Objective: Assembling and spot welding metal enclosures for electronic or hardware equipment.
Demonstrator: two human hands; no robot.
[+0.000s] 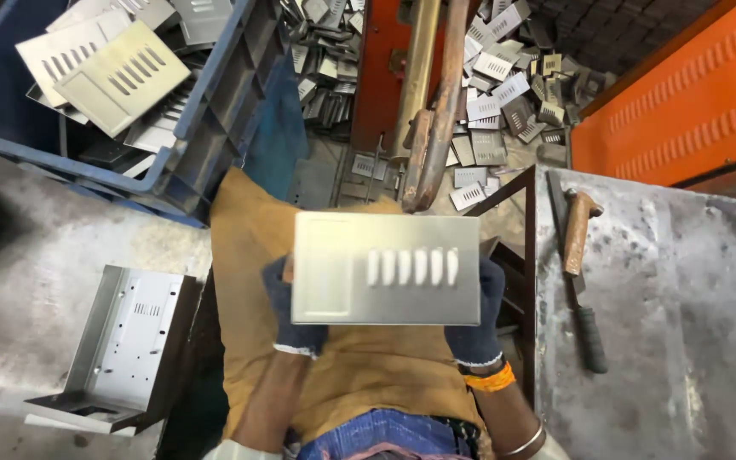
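Your left hand point(293, 317) and right hand point(476, 319), fingers gripping its side edges, hold the metal plate point(385, 268) flat.

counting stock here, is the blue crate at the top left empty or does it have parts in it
Not empty. The blue crate holds several louvred metal plates stacked loosely at angles, reaching near its rim. How deep the pile goes cannot be told.

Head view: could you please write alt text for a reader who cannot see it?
Two gloved hands, left hand and right hand, hold a flat metal plate with six louvre slots over a tan apron. A blue crate of similar plates sits upper left; a hammer lies right.
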